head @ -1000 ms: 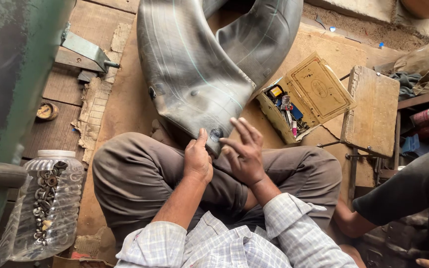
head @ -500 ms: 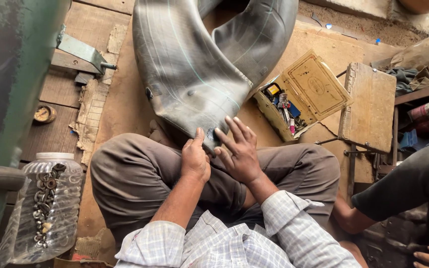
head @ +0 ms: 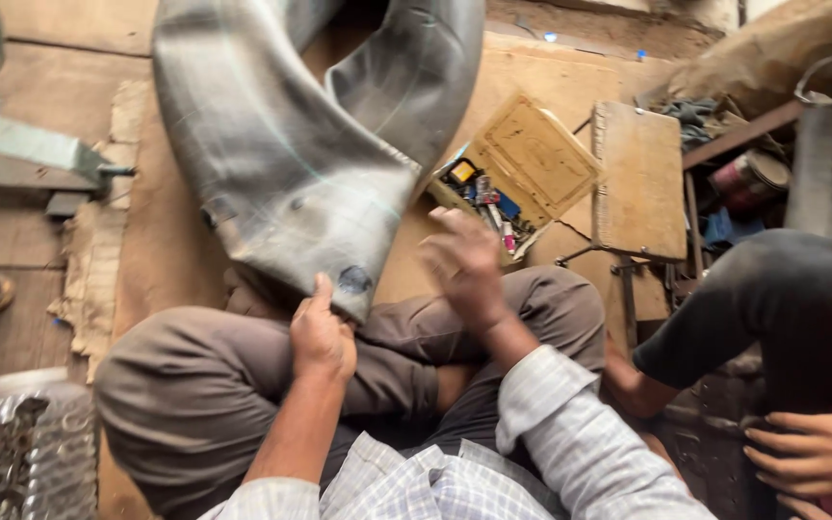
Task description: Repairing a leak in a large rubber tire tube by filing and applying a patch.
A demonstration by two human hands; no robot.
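Nearest, at the lower left, a clear ribbed plastic jar (head: pixel 26 453) holds metal rings. On the lap, the left hand (head: pixel 322 337) is closed on the folded end of the big grey rubber inner tube (head: pixel 291 173), thumb on top; the right hand (head: pixel 464 265) hovers blurred beside it, fingers loosely spread, holding nothing. The tube runs away across the worn brown wooden floor (head: pixel 60 48). Farther right, an open wooden box (head: pixel 517 173) holds small coloured bits — beside it a wooden board (head: pixel 639 178).
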